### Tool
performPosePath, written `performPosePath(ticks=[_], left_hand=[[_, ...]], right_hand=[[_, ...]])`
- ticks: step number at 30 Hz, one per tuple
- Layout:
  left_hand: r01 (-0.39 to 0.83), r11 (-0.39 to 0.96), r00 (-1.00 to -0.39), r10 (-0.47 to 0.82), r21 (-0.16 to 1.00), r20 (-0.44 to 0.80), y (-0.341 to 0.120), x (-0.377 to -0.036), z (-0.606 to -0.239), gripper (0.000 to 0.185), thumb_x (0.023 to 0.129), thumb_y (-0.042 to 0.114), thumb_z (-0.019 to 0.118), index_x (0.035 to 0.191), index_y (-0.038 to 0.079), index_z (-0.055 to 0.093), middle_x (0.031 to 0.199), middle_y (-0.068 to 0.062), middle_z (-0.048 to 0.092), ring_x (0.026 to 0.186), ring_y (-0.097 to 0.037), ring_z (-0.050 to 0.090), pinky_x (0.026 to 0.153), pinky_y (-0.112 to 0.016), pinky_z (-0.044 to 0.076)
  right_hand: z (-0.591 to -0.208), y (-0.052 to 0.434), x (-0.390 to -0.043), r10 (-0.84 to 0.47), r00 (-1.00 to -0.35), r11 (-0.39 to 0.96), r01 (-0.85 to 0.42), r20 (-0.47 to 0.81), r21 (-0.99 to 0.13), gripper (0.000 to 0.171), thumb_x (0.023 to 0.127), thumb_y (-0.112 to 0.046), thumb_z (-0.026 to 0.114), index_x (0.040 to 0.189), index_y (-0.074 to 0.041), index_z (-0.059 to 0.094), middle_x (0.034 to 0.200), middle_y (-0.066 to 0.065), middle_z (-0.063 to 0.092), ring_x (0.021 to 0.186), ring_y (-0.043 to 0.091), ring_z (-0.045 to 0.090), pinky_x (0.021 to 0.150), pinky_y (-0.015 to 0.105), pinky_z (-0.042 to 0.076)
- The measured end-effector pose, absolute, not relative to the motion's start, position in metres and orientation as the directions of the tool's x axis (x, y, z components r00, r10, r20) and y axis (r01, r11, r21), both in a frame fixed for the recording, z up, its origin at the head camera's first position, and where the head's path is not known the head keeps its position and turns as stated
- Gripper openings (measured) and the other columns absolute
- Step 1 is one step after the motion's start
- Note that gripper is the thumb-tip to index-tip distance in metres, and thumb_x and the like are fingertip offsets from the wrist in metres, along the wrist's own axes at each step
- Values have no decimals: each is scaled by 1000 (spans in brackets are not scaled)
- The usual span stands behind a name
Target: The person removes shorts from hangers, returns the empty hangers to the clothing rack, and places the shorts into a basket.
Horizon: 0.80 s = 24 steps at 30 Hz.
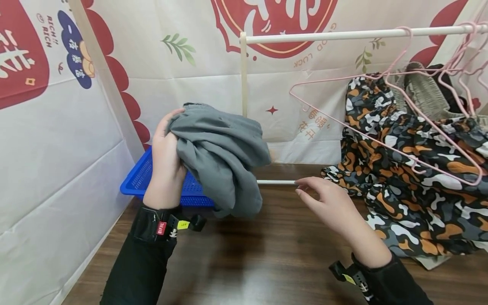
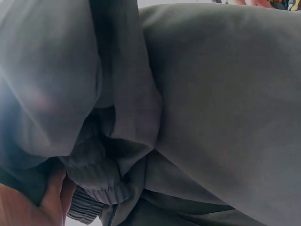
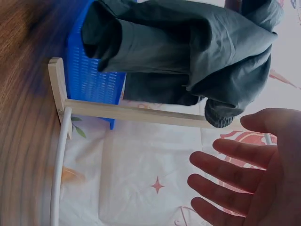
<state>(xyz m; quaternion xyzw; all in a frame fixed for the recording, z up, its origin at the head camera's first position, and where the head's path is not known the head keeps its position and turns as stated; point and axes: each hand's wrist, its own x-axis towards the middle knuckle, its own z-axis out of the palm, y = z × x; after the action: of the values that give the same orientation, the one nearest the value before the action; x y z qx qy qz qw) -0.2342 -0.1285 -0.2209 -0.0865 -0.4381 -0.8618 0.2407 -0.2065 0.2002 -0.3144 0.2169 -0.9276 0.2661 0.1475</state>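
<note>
Bunched grey pants (image 1: 223, 152) with a gathered elastic band (image 2: 101, 183) hang from my left hand (image 1: 165, 159), above the blue basket (image 1: 133, 182). The thumb grips the cloth near its upper left; the other fingers are mostly hidden by folds. In the right wrist view, a wide fabric opening (image 3: 106, 42) faces the table side. My right hand (image 1: 329, 203) is apart from the pants, over the table, its fingers (image 3: 230, 169) spread and holding nothing. Camouflage-patterned clothing (image 1: 404, 169) lies just beyond it on the right.
A white rail (image 1: 324, 36) on a wooden post (image 1: 244, 72) carries several pink hangers (image 1: 385, 76) at the right. Beige clothing (image 1: 425, 89) hangs behind the camouflage piece. A low white bar (image 1: 276, 182) runs above the brown table (image 1: 282, 254). Printed cloth walls enclose the back and left.
</note>
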Motion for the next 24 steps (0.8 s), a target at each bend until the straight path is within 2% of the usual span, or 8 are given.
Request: performPosePath(ticks=[9, 17, 24], left_hand=[[556, -586, -830, -425, 589, 360, -149, -246, -203, 21, 98, 1, 53, 115, -5, 64, 130, -16, 54, 114, -29, 57, 95, -35, 47], [598, -602, -801, -463, 529, 380, -166, -259, -192, 18, 97, -3, 52, 112, -6, 62, 126, -19, 57, 110, -30, 59, 94, -36, 48], [634, -582, -771, -529, 509, 355, -178, -270, -183, 16, 97, -4, 51, 109, -4, 63, 122, -17, 59, 107, -28, 61, 91, -35, 49]], right_hand=[[-318, 199, -204, -328, -867, 779, -472, 374, -413, 30, 100, -33, 56, 117, -11, 67, 109, 4, 68, 99, 26, 63, 80, 49, 49], [-323, 198, -205, -330, -873, 773, -468, 358, -428, 25, 99, -28, 58, 115, -12, 68, 107, 3, 69, 99, 24, 63, 81, 48, 50], [-327, 197, -207, -338, -871, 768, -474, 357, -431, 28, 99, -33, 56, 115, -13, 68, 109, 1, 68, 100, 23, 63, 81, 47, 50]])
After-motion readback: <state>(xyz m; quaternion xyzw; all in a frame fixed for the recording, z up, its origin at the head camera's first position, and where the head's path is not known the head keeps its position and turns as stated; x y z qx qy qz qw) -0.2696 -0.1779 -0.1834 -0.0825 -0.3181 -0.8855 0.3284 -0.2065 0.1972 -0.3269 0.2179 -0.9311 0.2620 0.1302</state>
